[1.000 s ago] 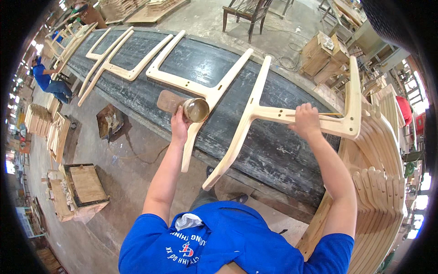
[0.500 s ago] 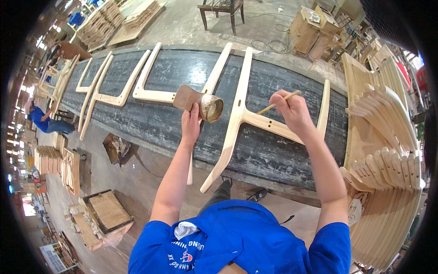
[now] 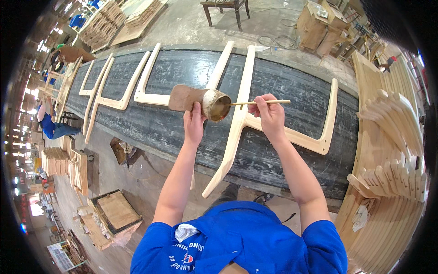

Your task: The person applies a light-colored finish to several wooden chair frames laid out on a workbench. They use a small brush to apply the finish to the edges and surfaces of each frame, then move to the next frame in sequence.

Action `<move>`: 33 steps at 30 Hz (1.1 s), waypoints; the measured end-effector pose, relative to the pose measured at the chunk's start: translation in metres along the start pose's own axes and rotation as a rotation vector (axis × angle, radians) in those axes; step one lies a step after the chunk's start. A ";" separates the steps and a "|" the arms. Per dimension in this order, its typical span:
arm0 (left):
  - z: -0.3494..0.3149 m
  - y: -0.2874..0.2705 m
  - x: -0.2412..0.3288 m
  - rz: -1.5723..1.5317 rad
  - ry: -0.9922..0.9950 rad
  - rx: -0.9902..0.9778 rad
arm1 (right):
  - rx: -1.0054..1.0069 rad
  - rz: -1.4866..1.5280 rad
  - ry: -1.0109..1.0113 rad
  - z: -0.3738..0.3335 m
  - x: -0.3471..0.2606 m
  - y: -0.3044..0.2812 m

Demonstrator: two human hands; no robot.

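My left hand (image 3: 194, 125) grips a round, stained can (image 3: 211, 104) with a flat brown board-like piece (image 3: 183, 97) against its left side. The can is tilted, its open mouth facing right, with brownish stuff inside. A thin wooden stick (image 3: 280, 102) is pinched in my right hand (image 3: 270, 119); its left tip reaches the can's mouth. Below both hands lies a pale wooden chair frame (image 3: 233, 137), with dark holes in its crossbar, partly hidden by my right hand. Another pale frame (image 3: 153, 98) lies to the left, partly behind the can and board.
A long dark-topped table (image 3: 292, 169) carries further frames (image 3: 114, 102) toward its left end. Curved wooden parts (image 3: 388, 182) are stacked at the right. A tray-topped box (image 3: 116, 212) stands on the floor at lower left. A person in blue (image 3: 57, 125) is at far left.
My right hand has moved left from above the frame's crossbar. It has turned the stick nearly level, with its tip now at the can. My left hand still holds the can.
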State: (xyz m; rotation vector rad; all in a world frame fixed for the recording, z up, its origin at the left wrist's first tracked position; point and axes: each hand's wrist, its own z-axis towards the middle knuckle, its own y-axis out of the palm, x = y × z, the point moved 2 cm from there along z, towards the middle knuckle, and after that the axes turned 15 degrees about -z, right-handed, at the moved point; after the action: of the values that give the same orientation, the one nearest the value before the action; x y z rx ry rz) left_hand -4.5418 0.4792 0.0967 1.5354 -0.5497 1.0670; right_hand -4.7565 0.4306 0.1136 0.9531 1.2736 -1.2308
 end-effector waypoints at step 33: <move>0.021 -0.078 -0.121 -0.329 -0.289 0.412 | -0.114 -0.472 0.054 0.073 0.072 -0.006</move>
State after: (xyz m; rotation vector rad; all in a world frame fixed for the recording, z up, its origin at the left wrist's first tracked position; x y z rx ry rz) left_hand -4.5293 0.4546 -0.0459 2.0790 -0.2610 0.7342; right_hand -4.7587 0.3486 0.0511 0.6225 1.6532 -1.4770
